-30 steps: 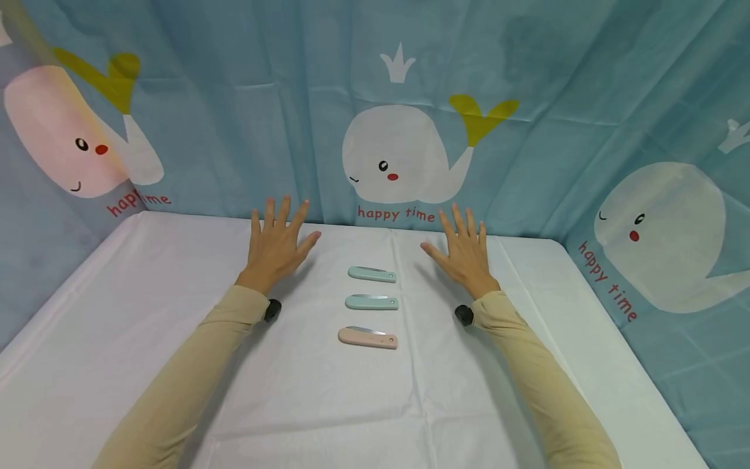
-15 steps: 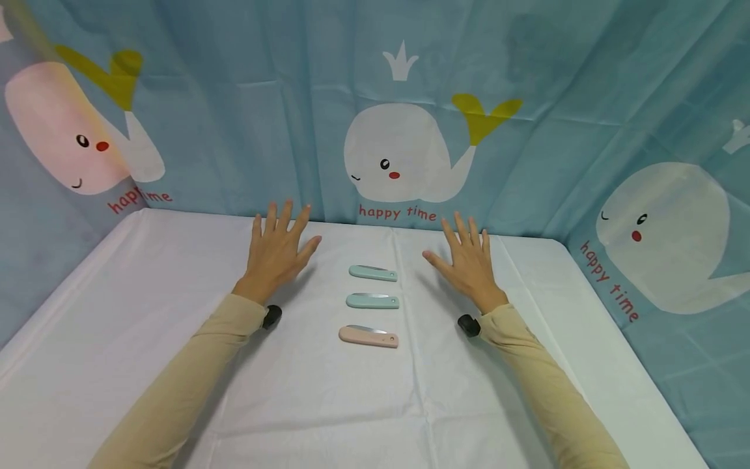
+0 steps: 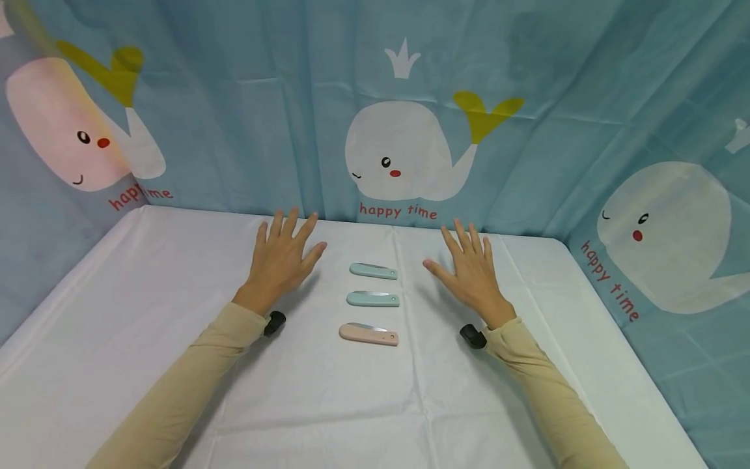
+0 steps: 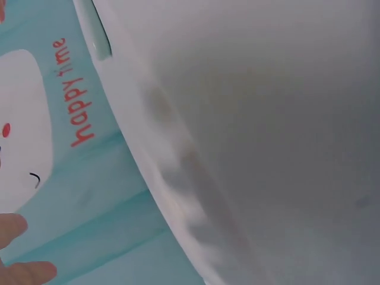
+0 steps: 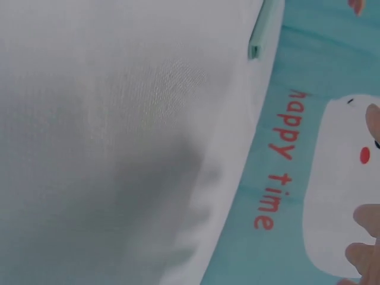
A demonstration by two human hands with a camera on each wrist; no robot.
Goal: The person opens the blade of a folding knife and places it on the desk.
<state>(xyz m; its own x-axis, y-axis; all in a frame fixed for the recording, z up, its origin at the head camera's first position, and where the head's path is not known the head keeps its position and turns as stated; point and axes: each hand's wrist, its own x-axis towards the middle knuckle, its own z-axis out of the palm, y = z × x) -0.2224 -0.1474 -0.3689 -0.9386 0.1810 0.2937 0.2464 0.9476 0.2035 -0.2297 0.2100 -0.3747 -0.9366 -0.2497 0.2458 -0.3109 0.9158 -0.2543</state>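
Observation:
Three folding knives lie one above another on the white tablecloth, between my hands in the head view. The far mint-green knife (image 3: pixel 373 271) and the middle mint-green knife (image 3: pixel 372 299) have their blades folded into the handles. Nearest to me is a pink knife (image 3: pixel 368 334), also folded, a strip of blade showing along its top edge. My left hand (image 3: pixel 280 260) is left of them, fingers spread, holding nothing. To their right, my right hand (image 3: pixel 472 277) has its fingers spread as well, with nothing in it. Both hands cast shadows on the cloth.
A blue curtain (image 3: pixel 234 143) printed with whales and "happy time" stands along the back and both sides of the white-covered table (image 3: pixel 316 404). Each wrist carries a small black camera, one at the left wrist (image 3: pixel 274 324) and one at the right (image 3: pixel 472 337).
Both hands have drawn back slightly toward me from the table's far edge, fingers still spread. The three knives stay where they were; the head view has tilted a little.

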